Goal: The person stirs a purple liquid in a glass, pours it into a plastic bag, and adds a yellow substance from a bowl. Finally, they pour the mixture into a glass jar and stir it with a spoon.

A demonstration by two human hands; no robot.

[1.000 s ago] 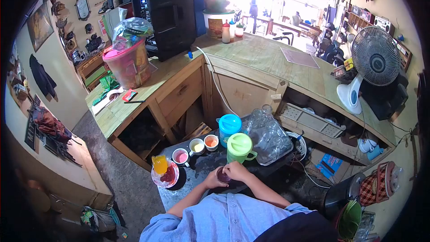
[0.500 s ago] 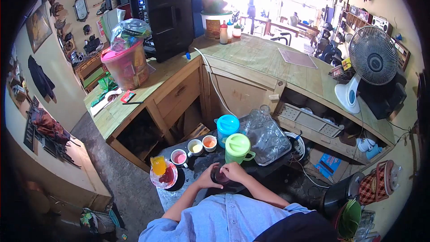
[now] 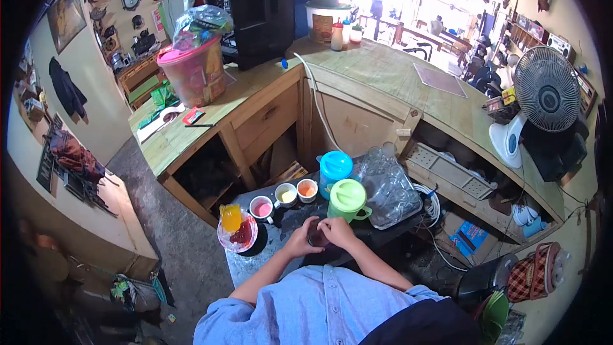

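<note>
My left hand (image 3: 300,241) curls around the side of a small dark-looking glass (image 3: 317,239) in front of my body. Over its rim is my right hand (image 3: 338,232), fingers bent and closed; whatever they may grip is hidden. Just beyond the hands stands a lidded light-green pitcher (image 3: 348,197), with a blue pitcher (image 3: 335,171) behind it. To the left are white cups holding pink (image 3: 261,207), yellow (image 3: 286,194) and orange (image 3: 308,190) contents. A bowl (image 3: 231,240) with red contents and a yellow piece on it sits at the table's left end.
A tray of clear glassware (image 3: 391,195) lies right of the pitchers. Beyond is a wooden counter (image 3: 377,76) carrying a pink-lidded bucket (image 3: 195,76), a black speaker (image 3: 249,16) and a fan (image 3: 546,89). A white cable (image 3: 322,105) hangs down the counter's front.
The camera view has tilted slightly, so the table things sit higher and further right. Both hands stay at the glass, the right one still over its rim.
</note>
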